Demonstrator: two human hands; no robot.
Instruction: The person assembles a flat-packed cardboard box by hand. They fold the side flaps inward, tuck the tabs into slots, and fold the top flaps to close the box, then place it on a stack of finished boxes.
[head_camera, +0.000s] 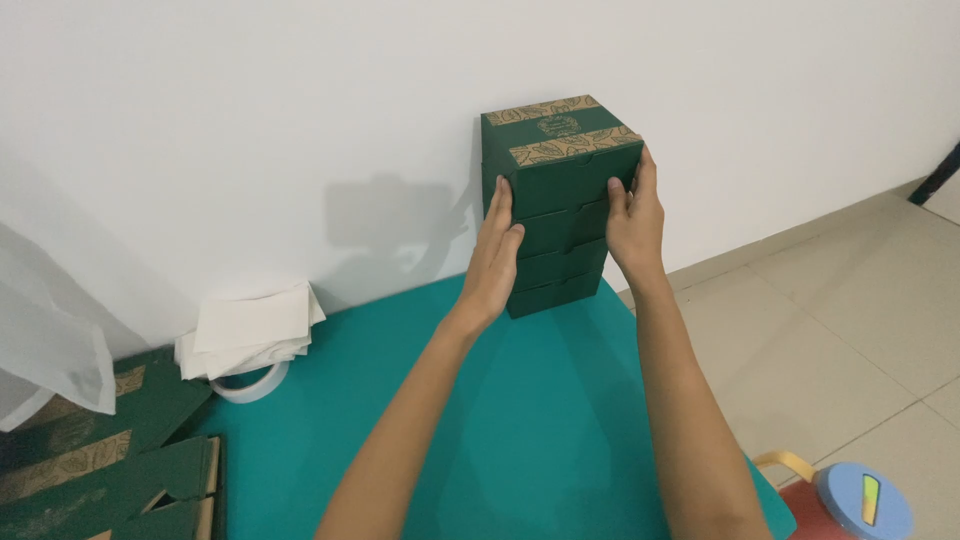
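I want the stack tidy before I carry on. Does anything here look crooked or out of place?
The stack of green boxes is slightly uneven: the top box juts out over the lower ones. The left hand and right hand press its sides. Nothing looks damaged or spilled.

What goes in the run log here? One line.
left hand: on stack side | right hand: on opposite side | stack of green boxes: upright on teal mat, by wall
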